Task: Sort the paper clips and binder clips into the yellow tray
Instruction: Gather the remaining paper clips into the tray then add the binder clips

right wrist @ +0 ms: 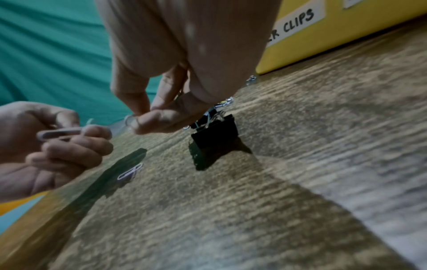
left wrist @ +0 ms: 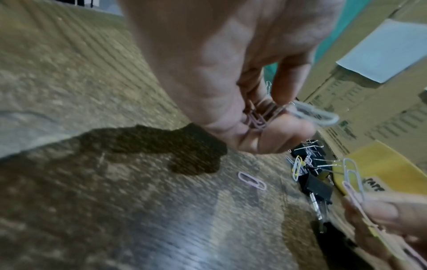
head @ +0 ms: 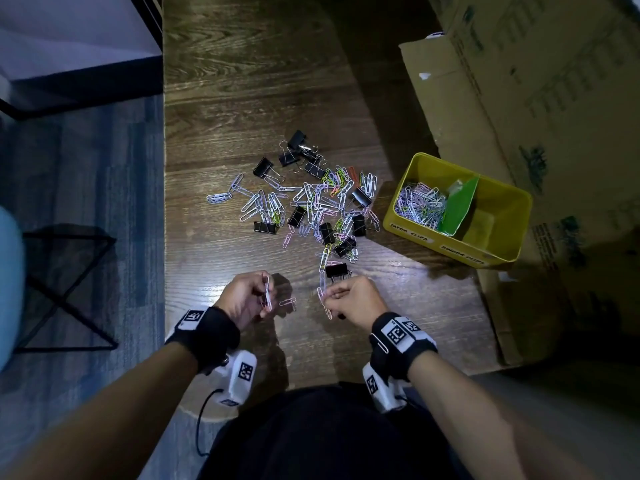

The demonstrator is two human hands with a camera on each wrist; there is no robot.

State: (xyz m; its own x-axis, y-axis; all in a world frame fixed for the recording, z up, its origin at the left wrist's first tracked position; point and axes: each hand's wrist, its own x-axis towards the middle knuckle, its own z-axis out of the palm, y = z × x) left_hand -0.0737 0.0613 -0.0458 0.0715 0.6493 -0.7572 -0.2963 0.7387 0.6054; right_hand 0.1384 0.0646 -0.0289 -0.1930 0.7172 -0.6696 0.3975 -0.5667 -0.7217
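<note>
A mixed heap of coloured paper clips (head: 311, 199) and black binder clips (head: 265, 227) lies mid-table. The yellow tray (head: 498, 251) stands at the right; its left half holds paper clips (head: 420, 204) beside a green divider (head: 459, 202). My left hand (head: 249, 296) pinches a few paper clips (left wrist: 312, 113) above the table. My right hand (head: 349, 299) pinches a chain of paper clips (head: 323, 296), just in front of a black binder clip (right wrist: 215, 134). One loose pink paper clip (head: 288, 301) lies between the hands.
Large cardboard boxes (head: 519, 116) stand behind and to the right of the tray. The table's left edge (head: 164, 237) drops to blue carpet with a black wire stand (head: 65, 289). Bare wood lies near the front edge.
</note>
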